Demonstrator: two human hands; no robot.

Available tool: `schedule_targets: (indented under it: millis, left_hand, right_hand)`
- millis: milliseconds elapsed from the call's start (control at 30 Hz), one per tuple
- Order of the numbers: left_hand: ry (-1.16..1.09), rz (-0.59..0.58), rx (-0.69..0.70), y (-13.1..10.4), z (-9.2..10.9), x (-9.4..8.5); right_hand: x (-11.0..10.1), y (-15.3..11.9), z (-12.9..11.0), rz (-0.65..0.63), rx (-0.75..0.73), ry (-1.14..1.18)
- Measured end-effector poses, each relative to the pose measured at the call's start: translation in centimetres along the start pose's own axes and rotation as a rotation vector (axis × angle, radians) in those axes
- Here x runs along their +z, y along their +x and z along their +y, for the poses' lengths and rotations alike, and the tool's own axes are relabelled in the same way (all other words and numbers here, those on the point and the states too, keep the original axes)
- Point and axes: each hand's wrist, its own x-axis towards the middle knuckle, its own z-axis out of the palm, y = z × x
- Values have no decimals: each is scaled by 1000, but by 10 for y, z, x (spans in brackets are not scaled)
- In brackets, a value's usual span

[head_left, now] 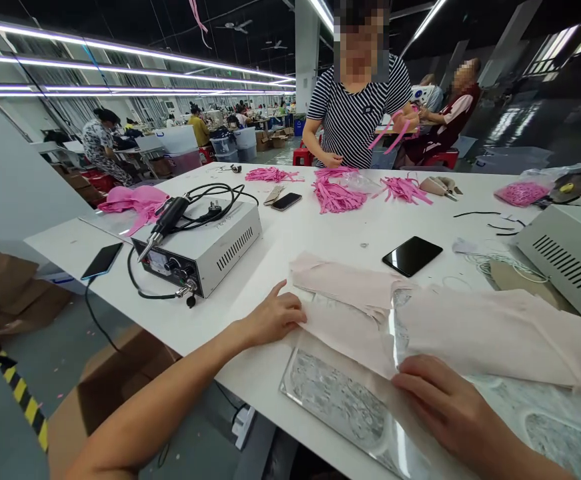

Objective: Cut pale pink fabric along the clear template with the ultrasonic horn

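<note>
A pale pink fabric piece is stretched between my two hands, over a clear template with grey patterned panels. My left hand has its fingertips closed on the piece's left corner, the thumb raised. At the near right corner, my right hand pinches the edge between thumb and fingers. Just behind lies a stack of pale pink fabric. More pale pink fabric spreads out on the right. A shiny clear strip shows between the fabrics.
A grey control box with a handheld tool on top stands left. A black tablet, phone and pink strap bundles lie on the white table. Another grey box is right. A person in stripes stands opposite.
</note>
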Motion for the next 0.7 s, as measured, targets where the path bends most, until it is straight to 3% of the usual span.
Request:
schedule_targets:
  millis: [267, 700]
  left_hand:
    - [92, -1, 94, -9, -1, 2]
    - [83, -61, 106, -21, 9, -5]
  right_hand:
    - [2, -14, -16, -38, -20, -23]
    - [-5, -31, -32, -115, 17, -153]
